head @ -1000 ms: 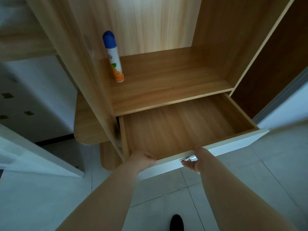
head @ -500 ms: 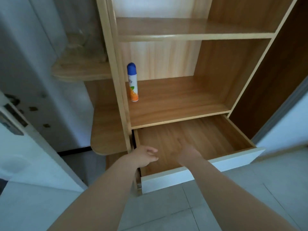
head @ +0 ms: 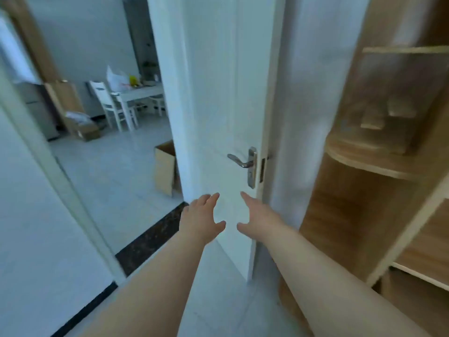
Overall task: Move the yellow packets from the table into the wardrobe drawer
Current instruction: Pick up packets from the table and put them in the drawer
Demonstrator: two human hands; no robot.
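Doorway view, white door (head: pixel 218 98) open mid frame, wardrobe (head: pixel 379 195) shelves down right edge. Far room, upper left: white counter (head: pixel 142 93), chair (head: pixel 107 103) beside it, yellow packets (head: pixel 133 80) on top, too small for detail. Cardboard box (head: pixel 165 171) on floor by door. Left hand (head: pixel 201 221) and right hand (head: pixel 261 221) out front, lower centre, fingers spread wide, holding nothing, well apart from counter.
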